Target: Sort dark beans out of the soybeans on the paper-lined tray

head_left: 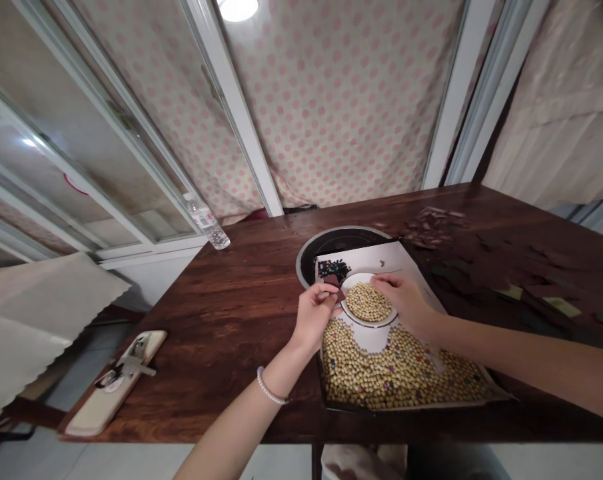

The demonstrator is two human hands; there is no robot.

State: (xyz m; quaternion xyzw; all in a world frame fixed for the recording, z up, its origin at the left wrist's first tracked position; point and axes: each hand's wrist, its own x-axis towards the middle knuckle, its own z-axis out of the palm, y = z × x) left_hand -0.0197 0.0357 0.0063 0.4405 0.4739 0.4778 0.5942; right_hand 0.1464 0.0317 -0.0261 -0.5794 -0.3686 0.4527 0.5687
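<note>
Soybeans [368,301] are heaping in a white dish [356,279] on a paper sheet [376,257]; the left hand [314,317] is pinching a dark chip [339,293], the right hand [400,300] is resting open on the rim. Dark scraps [431,223], a black burner [338,241] and a bottle [206,223] are sitting around on the wooden table [241,333], beneath polka-dot curtains [341,113].

No legible text anywhere. Plastic water bottle [206,222] on table edge: label [203,217] with red print, too small and blurred to read. Red curved mark [76,184] on window glass [104,193]: no characters can be made out.
</note>
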